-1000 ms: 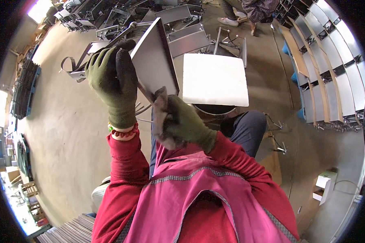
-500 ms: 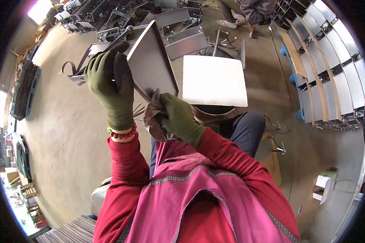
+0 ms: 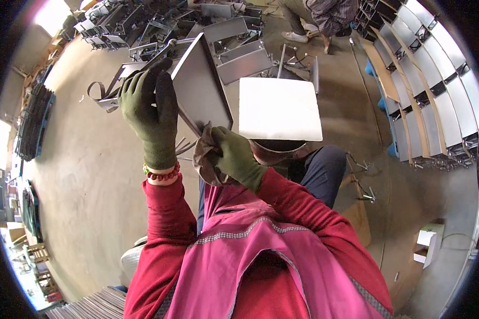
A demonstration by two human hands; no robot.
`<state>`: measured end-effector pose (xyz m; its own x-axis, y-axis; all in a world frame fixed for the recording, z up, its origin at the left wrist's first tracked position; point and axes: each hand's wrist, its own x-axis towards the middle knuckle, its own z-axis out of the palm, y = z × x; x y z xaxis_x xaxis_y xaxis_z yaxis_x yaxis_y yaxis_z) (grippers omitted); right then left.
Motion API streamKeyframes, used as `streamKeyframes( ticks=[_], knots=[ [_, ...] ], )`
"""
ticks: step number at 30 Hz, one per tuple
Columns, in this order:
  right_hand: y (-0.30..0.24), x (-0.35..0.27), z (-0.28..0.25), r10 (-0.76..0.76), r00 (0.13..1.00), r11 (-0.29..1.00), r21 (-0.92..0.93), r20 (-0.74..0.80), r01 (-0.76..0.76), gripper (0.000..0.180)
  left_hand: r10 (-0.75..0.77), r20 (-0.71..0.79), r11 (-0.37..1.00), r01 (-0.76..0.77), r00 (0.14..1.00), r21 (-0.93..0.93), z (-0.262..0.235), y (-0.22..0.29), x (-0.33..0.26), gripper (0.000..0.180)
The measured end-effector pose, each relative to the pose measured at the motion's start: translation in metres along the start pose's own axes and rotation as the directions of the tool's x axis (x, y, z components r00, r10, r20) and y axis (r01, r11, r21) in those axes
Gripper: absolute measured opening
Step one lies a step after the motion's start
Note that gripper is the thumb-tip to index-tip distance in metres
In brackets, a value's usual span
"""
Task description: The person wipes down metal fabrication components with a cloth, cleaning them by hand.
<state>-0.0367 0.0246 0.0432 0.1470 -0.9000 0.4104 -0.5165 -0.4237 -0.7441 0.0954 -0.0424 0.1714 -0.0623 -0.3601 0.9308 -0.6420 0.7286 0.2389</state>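
A flat grey metal panel (image 3: 199,80) with raised edges stands tilted in front of me, part of a folding metal frame with a strap loop (image 3: 95,91) at its left. My left hand (image 3: 150,109), in a green glove with dark fingers, is closed around the panel's upper left side; what exactly its fingers grip is hidden. A crumpled brown cloth (image 3: 205,159) is bunched in my gloved right hand (image 3: 237,154), pressed against the panel's lower corner. Right of the panel, a white square board (image 3: 280,109) lies on a round dark support.
Similar metal pieces (image 3: 245,63) lie heaped ahead. Stacked panels with wooden strips (image 3: 431,95) stand on the right. Another person (image 3: 324,21) is at the far side. A metal leg base (image 3: 364,181) and a white box (image 3: 427,244) are on the floor at right.
The panel and my left hand have shifted slightly rightward and down in view. My right hand stays at the lower corner with the cloth.
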Motion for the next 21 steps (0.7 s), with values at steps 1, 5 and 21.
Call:
streamKeyframes(
  ticks=[1, 5, 21],
  knots=[
    [-0.001, 0.0, 0.0, 0.0, 1.0, 1.0, 0.021, 0.001, 0.0, 0.032, 0.003, -0.003, 1.0, -0.003, 1.0, -0.001, -0.001, 0.001, -0.001, 0.016],
    [-0.008, 0.002, -0.003, -0.004, 1.0, 0.998, 0.06, 0.006, 0.004, 0.034, -0.122, -0.025, 0.98, 0.117, 0.992, -0.163, -0.009, -0.004, -0.016, 0.02],
    [-0.009, 0.002, 0.007, -0.037, 0.994, 0.998, -0.043, 0.101, 0.041, 0.037, -0.31, -0.079, 0.927, 0.283, 0.947, -0.246, -0.038, 0.008, -0.033, 0.028]
  ],
)
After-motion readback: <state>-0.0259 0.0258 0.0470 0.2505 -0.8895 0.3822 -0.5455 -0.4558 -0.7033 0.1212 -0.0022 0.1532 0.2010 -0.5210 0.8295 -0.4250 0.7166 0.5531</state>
